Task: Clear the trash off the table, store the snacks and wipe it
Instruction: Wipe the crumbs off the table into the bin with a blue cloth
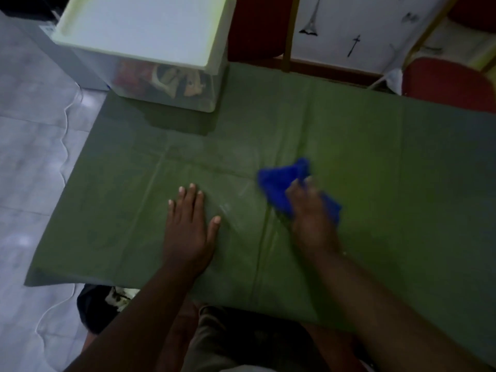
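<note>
A green cloth covers the table (389, 162). My right hand (311, 213) grips a bunched blue rag (279, 183) and holds it down on the cloth near the middle of the table; the hand is blurred. My left hand (188, 226) lies flat on the cloth to the left of the rag, fingers straight and spread. A clear storage box with a pale lid (145, 30) stands at the table's far left corner, with snack packets (163, 81) visible through its wall.
Red chairs (451, 84) stand along the far side of the table. A white cable (67, 146) trails over the tiled floor on the left. A dark bag (99, 307) sits on the floor below the table's near left edge.
</note>
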